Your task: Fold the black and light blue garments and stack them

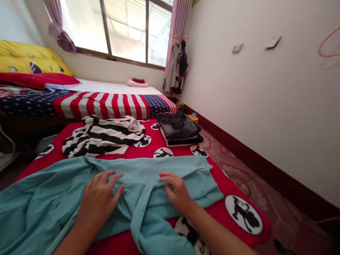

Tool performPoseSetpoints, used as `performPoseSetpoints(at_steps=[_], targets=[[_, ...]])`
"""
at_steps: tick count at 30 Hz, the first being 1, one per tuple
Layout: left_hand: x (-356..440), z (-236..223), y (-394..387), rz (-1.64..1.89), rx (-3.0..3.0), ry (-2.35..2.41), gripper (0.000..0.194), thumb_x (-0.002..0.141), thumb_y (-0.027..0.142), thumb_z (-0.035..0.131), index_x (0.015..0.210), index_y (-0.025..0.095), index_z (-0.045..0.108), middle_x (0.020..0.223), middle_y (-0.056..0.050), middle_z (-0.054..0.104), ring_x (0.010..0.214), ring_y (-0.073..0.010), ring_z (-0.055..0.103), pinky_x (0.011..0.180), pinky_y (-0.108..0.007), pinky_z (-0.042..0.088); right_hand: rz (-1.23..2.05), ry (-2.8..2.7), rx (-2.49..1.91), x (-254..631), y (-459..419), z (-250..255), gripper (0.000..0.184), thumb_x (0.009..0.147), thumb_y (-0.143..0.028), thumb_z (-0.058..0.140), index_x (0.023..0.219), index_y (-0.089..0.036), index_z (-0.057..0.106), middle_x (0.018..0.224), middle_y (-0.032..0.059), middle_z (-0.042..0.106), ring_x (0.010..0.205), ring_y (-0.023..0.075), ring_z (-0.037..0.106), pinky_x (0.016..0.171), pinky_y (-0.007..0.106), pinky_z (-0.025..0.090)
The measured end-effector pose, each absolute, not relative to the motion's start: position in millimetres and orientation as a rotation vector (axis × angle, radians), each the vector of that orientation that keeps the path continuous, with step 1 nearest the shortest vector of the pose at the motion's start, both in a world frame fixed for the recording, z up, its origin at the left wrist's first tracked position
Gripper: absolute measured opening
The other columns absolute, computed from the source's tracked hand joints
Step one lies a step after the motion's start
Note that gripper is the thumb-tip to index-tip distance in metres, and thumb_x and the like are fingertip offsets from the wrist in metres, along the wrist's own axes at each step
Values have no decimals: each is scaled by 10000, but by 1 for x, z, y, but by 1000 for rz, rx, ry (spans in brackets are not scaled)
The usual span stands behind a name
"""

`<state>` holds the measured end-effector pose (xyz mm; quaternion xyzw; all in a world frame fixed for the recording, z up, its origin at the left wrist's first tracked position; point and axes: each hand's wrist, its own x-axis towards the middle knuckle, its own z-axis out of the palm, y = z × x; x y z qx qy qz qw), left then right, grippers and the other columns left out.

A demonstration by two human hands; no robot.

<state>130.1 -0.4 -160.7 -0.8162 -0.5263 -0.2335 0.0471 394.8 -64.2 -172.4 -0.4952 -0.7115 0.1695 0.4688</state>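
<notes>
A teal garment (170, 164) lies spread across the red bedding, with creases and a loose folded strip bunched near its middle. My left hand (98, 198) rests over its left-centre part, fingers curved and apart. To the right, my right hand (176, 191) is over the same cloth, its thumb and fingers spread with no fabric visibly gripped. Beyond the teal garment, a black-and-white striped top (108, 136) lies crumpled. A stack of folded dark clothes (179, 127) sits at the far right corner of the bedding.
The red bedding (249, 244) has round monkey prints. Behind it stands a bed with a stars-and-stripes cover (106, 105) and a yellow pillow (29, 58). A white wall (265, 106) and tiled floor (239, 177) run along the right. Clothes (174, 67) hang by the window.
</notes>
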Motion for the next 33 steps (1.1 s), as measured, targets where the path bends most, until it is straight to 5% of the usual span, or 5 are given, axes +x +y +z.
performPoseSetpoints(at_steps=[9, 14, 17, 27, 33], targets=[[205, -157, -49, -802, -3207, -1330, 275, 767, 455, 670, 993, 304, 708, 1163, -75, 630, 1112, -289, 558, 964, -466, 438, 21, -1397, -1770, 554, -67, -165, 185, 735, -267, 572, 856, -203, 697, 1063, 104, 671, 1027, 262, 608, 946, 461, 452], [204, -166, -58, -656, -3155, -1297, 388, 640, 212, 713, 1014, 305, 666, 1423, -53, 473, 1341, -350, 364, 1090, -560, 295, 1, -1672, -1780, 547, -77, -175, 293, 723, -258, 632, 1005, -210, 693, 1182, 102, 626, 1111, 269, 562, 1000, 469, 406], [198, -173, -57, -728, -2977, -1446, 476, 661, 123, 617, 1113, 273, 604, 1492, -82, 370, 1320, -333, 395, 1058, -525, 355, -40, -1759, -1826, 533, -73, -177, 329, 734, -216, 620, 1058, -215, 678, 1211, 96, 609, 1135, 269, 541, 999, 464, 402], [196, -148, -25, -266, -2769, -1680, 507, 719, 25, 411, 1122, 256, 617, 1119, -74, 636, 1005, -249, 618, 791, -344, 497, -276, -1864, -2015, 536, -29, -152, 280, 704, -66, 557, 878, -206, 727, 1092, 66, 669, 1022, 235, 582, 917, 363, 405], [171, -112, 19, -454, -2666, -1701, 459, 710, 123, 435, 1077, 269, 668, 1096, -51, 681, 1022, -276, 626, 838, -373, 494, -306, -1771, -2028, 559, -18, -124, 267, 767, -106, 529, 924, -205, 722, 1006, 67, 693, 913, 229, 626, 784, 324, 456]])
